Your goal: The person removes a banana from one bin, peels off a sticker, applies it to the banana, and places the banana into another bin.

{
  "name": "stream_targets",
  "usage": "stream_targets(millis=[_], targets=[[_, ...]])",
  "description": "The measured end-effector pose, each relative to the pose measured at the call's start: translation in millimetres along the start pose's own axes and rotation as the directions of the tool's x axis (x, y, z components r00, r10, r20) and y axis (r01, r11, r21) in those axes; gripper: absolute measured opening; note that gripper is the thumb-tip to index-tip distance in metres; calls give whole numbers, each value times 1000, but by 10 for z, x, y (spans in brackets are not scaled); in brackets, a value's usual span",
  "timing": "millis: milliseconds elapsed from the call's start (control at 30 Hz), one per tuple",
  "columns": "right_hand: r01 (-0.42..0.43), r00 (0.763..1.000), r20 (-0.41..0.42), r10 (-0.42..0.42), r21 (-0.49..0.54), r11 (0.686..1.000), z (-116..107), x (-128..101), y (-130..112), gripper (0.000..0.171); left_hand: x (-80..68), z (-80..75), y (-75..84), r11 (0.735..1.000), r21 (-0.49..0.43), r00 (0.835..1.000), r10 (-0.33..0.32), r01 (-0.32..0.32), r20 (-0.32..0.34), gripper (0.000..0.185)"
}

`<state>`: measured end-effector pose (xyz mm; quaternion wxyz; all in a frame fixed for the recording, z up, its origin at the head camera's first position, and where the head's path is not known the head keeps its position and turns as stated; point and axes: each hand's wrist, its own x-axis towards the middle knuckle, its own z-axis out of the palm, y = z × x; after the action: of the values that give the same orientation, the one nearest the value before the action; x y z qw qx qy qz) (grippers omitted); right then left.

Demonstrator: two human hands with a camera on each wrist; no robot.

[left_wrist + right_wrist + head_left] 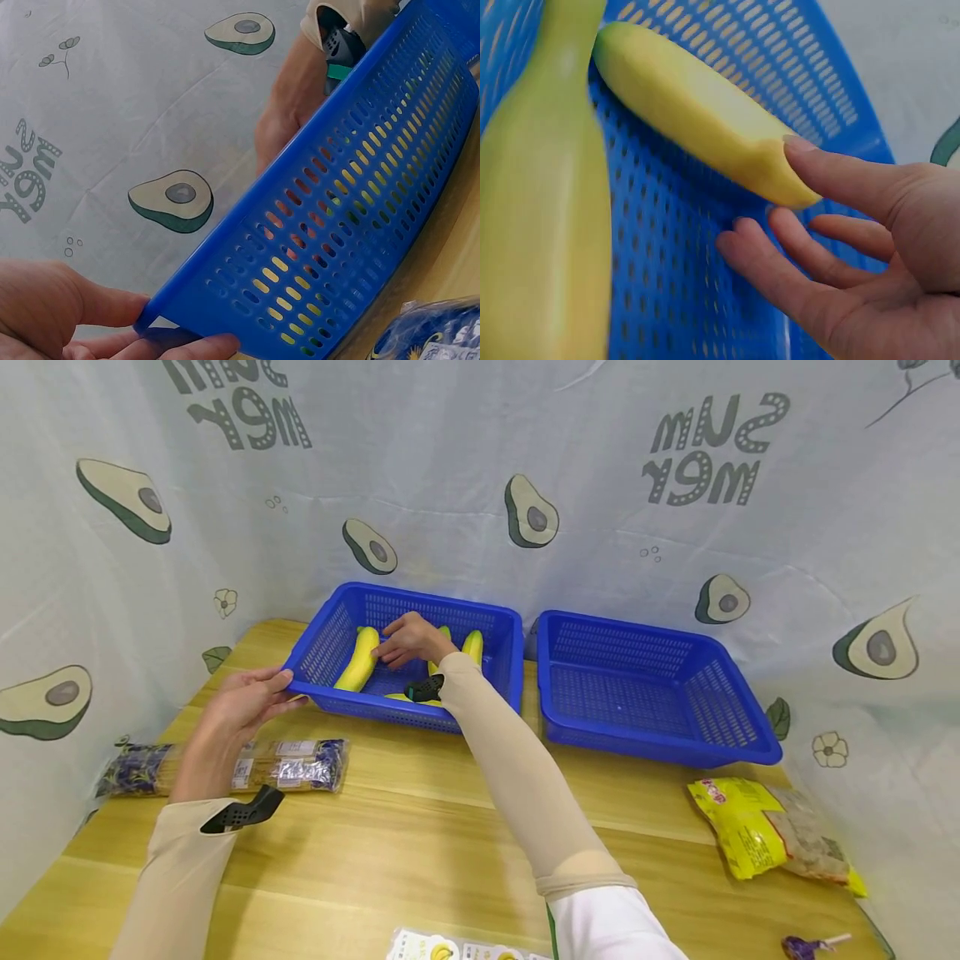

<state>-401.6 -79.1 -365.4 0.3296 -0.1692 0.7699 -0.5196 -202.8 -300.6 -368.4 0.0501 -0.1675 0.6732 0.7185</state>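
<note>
A blue perforated basket [495,672] at the back left of the wooden table holds several yellow bananas, one lying at its left side [360,658]. My right hand [386,647] reaches inside. In the right wrist view its fingers [780,262] are spread and loose, and the thumb tip touches the end of a banana [697,112]; a second banana [540,210] lies alongside. My left hand [288,685] is at the basket's near-left corner. Its thumb [97,307] and a finger pinch the rim [247,247] there.
A second blue basket [645,685] stands just to the right with nothing in it. Noodle packets [300,768] lie at the left edge and a yellow snack bag [750,827] at the right. A printed card [450,947] sits at the near edge. Avocado-print cloth walls the table in.
</note>
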Motion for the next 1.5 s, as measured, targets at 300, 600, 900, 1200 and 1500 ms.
stream_targets(millis=[300, 600, 900, 1200, 1500], targets=[[10, 996, 93, -9, -12, 1000, 112, -13, -75, 75, 6, 9, -22, 1000, -25, 1000, 3, -2, 17, 59], [-15, 957, 284, 54, -139, 990, 137, -12, -140, 52, 1, -9, -6, 999, -40, 1000, 8, -6, 29, 59], [81, 976, 215, -41, -182, 980, 28, -64, -101, 50, 6, -26, -29, 1000, -30, 999, 5, -4, 35, 60], [87, 992, 105, -70, -177, 980, -112, -195, -98, 42, 25, -14, -36, 998, -60, 997, 17, -12, 73, 61], [127, 991, 59, -124, -61, 990, -183, -286, -175, 44, -3, -29, -50, 998, -57, 999, 8, -6, 41, 61]])
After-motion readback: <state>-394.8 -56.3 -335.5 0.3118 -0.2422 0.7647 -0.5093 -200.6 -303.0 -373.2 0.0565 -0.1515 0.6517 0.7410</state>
